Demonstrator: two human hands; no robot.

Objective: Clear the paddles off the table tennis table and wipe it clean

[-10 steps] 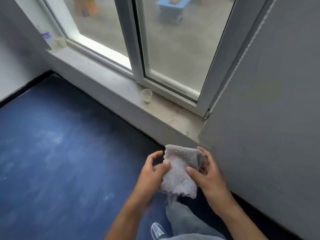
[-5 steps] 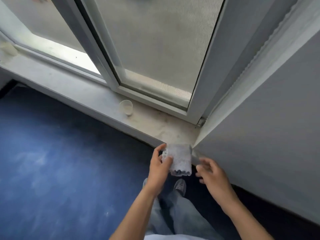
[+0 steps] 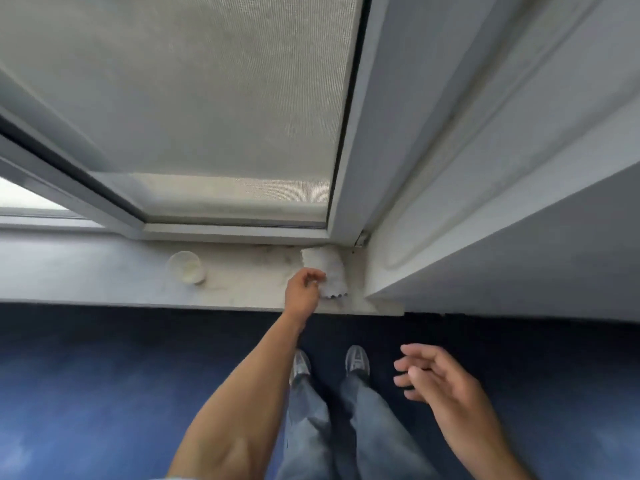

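Observation:
A folded grey-white cloth (image 3: 329, 271) lies on the pale windowsill (image 3: 104, 271), in its right corner against the window frame. My left hand (image 3: 304, 291) reaches out to the sill and pinches the cloth's left edge with curled fingers. My right hand (image 3: 436, 379) hangs lower, over the floor, with its fingers spread and holding nothing. No table tennis table or paddles are in view.
A small translucent plastic cup (image 3: 186, 267) stands on the sill left of the cloth. A window with a mesh screen (image 3: 207, 116) rises above it, and a grey wall panel (image 3: 519, 220) juts out on the right. My shoes (image 3: 327, 363) stand on blue floor.
The cloth went from both hands down onto the sill corner. My right hand let go and dropped back towards me. The camera moved closer to the window.

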